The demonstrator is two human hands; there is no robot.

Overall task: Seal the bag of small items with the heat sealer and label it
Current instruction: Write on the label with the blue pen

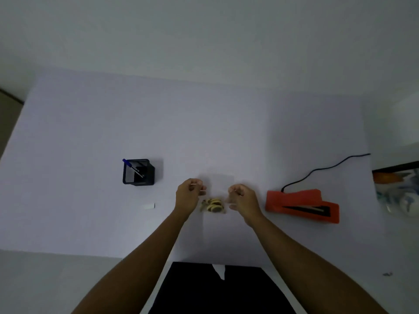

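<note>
A clear plastic bag [216, 185] lies on the white table between my hands, with small yellowish items [213, 205] bunched at its near end. My left hand [188, 196] pinches the bag's left edge, and my right hand [243, 199] pinches its right edge. The bag's outline is faint against the table. An orange heat sealer [301, 206] sits to the right of my right hand, its black cord [326, 167] trailing off to the far right. A small white label [149, 206] lies left of my left hand.
A black pen holder [138, 172] with a blue pen [132, 167] stands at the left. A box with colourful contents [399, 191] sits off the table's right edge. The table's near edge [90, 252] runs just before my dark-clothed lap.
</note>
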